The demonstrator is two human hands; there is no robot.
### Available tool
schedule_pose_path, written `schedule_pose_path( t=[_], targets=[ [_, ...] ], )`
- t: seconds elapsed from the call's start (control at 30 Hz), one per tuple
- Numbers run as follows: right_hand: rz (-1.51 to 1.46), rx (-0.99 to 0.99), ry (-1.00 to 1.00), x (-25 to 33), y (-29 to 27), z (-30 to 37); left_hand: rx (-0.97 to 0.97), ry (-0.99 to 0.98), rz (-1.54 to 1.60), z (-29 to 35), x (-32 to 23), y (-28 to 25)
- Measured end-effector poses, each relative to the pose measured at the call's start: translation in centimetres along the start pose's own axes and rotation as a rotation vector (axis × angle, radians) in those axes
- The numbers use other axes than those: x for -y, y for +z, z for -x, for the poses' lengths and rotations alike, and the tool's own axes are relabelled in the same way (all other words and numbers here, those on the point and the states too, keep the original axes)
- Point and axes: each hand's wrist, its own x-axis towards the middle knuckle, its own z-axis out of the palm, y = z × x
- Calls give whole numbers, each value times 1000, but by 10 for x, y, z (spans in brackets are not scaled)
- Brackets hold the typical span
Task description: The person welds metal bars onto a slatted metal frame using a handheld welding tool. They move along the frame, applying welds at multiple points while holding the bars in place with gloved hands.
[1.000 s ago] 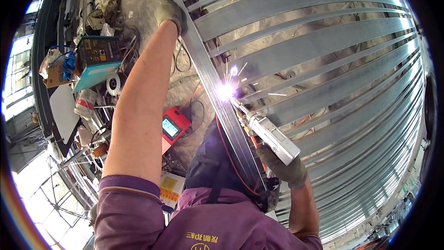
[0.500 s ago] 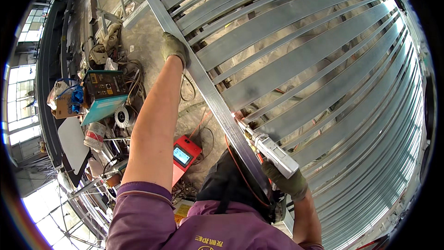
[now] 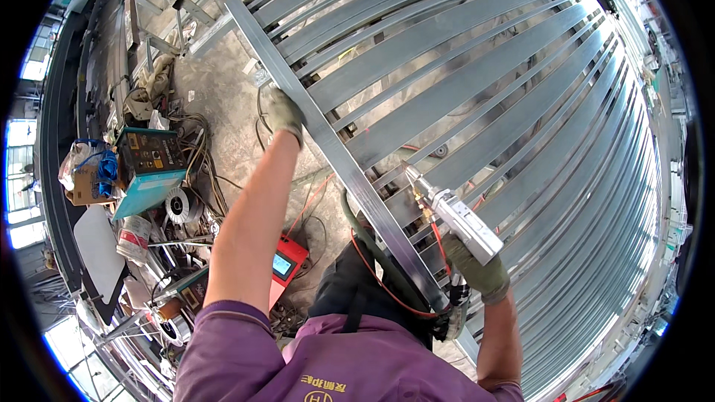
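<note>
A silver welding gun [image 3: 462,222] is in my right hand [image 3: 480,272], which is in an olive work glove and closed round its grip. The nozzle points up and left over the slats, apart from the long steel rail [image 3: 350,171]. Hoses hang from the gun's underside. My left hand [image 3: 284,113], gloved too, lies at the rail's left edge, partway along it, and grips it. Its fingertips are partly hidden. Many flat grey metal slats [image 3: 417,130] run from this rail to the right, with gaps between them.
On the left stand a dark and teal machine box [image 3: 153,167], a wire spool [image 3: 182,205] and tangled cables [image 3: 199,152]. A red box with a screen [image 3: 287,262] sits on the floor by my legs. An orange hose [image 3: 365,253] passes close to the rail.
The welding gun has moved away from the rail, to the right over the slats, with its nozzle off the rail. My left hand has slid nearer along the rail. The view has shifted slightly.
</note>
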Motion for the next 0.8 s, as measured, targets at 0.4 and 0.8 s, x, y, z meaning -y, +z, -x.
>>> schedule_pose_path(
  t=[0.4,0.8],
  targets=[
    [-125,191,163,25,-55,-22,-50,-559,89,224,-42,-3],
    [-332,367,12,-38,-34,-53,-199,-570,12,224,-40,-1]
  ],
)
